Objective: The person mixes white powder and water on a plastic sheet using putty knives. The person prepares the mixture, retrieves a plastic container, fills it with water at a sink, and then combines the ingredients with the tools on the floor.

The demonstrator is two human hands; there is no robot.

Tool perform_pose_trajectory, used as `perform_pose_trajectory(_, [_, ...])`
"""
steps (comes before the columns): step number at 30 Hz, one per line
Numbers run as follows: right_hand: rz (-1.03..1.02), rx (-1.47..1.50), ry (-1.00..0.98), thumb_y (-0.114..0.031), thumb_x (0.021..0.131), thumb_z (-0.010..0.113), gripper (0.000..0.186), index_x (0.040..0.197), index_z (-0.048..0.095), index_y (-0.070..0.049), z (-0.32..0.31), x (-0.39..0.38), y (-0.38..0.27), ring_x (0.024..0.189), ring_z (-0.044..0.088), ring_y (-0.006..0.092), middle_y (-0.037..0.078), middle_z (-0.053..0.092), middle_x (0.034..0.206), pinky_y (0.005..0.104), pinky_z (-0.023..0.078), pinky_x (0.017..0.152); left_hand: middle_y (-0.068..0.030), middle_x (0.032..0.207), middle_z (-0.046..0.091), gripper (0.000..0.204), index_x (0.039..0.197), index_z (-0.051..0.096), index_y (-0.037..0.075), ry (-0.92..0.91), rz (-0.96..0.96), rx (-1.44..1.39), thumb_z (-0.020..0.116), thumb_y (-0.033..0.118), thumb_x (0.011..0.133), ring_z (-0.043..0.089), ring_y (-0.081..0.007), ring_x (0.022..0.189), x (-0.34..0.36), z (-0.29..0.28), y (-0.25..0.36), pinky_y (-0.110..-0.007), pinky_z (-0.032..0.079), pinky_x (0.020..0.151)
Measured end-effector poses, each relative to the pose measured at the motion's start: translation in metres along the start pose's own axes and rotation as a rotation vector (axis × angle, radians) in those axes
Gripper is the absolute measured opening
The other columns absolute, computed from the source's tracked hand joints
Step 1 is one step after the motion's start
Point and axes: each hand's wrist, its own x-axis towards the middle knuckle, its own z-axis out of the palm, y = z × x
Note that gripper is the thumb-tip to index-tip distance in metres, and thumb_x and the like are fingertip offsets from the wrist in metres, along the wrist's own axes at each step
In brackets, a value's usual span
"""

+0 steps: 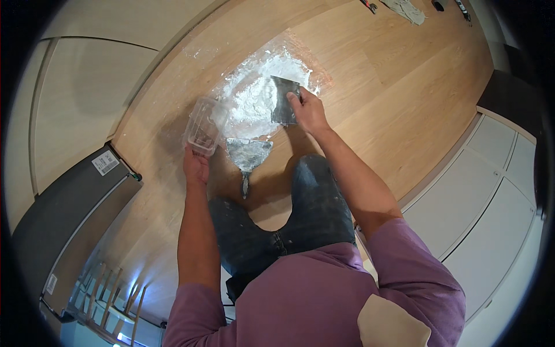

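Left of white paste [245, 107], the left hand [196, 166] holds a likely light plastic tub [203, 124] by its near end; at the paste's right, the right hand [310, 111] edge-grips a stiff-looking metal spreader [282, 104].

I hold a clear plastic box [203, 124] by its near end with the left hand [197, 168], at the left edge of white paste [245, 104] on the wood floor [370, 110]. With the right hand [309, 113] I grip a dark flat plate [282, 101] over the paste's right part. A scraper [248, 153] lies flat between the hands, blade toward the paste, handle toward the knees [312, 173].
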Motion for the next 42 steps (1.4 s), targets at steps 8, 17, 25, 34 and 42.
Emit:
perform_pose_trajectory(8, [0.272,0.568,0.036,-0.027,0.103,0.062,0.028,0.118,0.069,-0.004,-0.034,-0.021,0.050,0.080,0.067,0.0180,0.005,0.072,0.095,0.0359,0.054,0.069,-0.0136,0.133,0.063,0.060,0.144,0.049,0.003,0.110,-0.045,0.062,0.048,0.051,0.108,0.066,-0.0291,0.113,0.004,0.010,-0.004,-0.044,0.054,0.099])
perform_pose_trajectory(17, [0.458,0.600,-0.057,-0.027,0.104,0.062,0.029,0.126,0.067,-0.008,-0.049,-0.027,0.093,0.087,0.069,0.0151,0.004,0.073,0.101,0.0334,0.057,0.070,-0.0108,0.131,0.065,0.064,0.144,0.050,0.008,0.098,-0.096,0.114,0.043,0.059,0.107,0.065,-0.0267,0.114,-0.011,0.009,0.011,-0.043,0.053,0.094])
perform_pose_trajectory(25, [0.353,0.778,0.148,-0.025,0.106,0.060,0.026,0.121,0.068,-0.006,0.047,-0.044,0.078,0.090,0.068,0.0157,0.006,0.072,0.102,0.0361,0.058,0.068,-0.0116,0.134,0.062,0.066,0.151,0.043,0.009,0.025,-0.121,0.144,0.040,0.059,0.107,0.064,-0.0271,0.115,-0.014,0.029,-0.003,-0.045,0.055,0.091])
perform_pose_trajectory(34, [0.459,0.914,0.164,-0.019,0.105,0.056,0.021,0.118,0.062,-0.003,0.053,-0.048,-0.024,0.076,0.069,0.0220,0.011,0.070,0.101,0.0361,0.057,0.061,-0.0155,0.127,0.063,0.060,0.148,0.046,0.007,0.097,-0.017,0.604,0.043,0.052,0.109,0.066,-0.0257,0.102,-0.081,-0.054,0.001,-0.040,0.056,0.086])
perform_pose_trajectory(42, [0.633,0.980,0.144,-0.014,0.103,0.057,0.020,0.118,0.061,-0.002,0.068,-0.102,0.016,0.084,0.068,0.0216,0.012,0.068,0.105,0.0342,0.058,0.061,-0.0171,0.123,0.065,0.054,0.147,0.048,0.003,0.161,-0.004,0.498,0.048,0.042,0.109,0.068,-0.0231,0.101,-0.129,-0.070,0.004,-0.036,0.057,0.083])
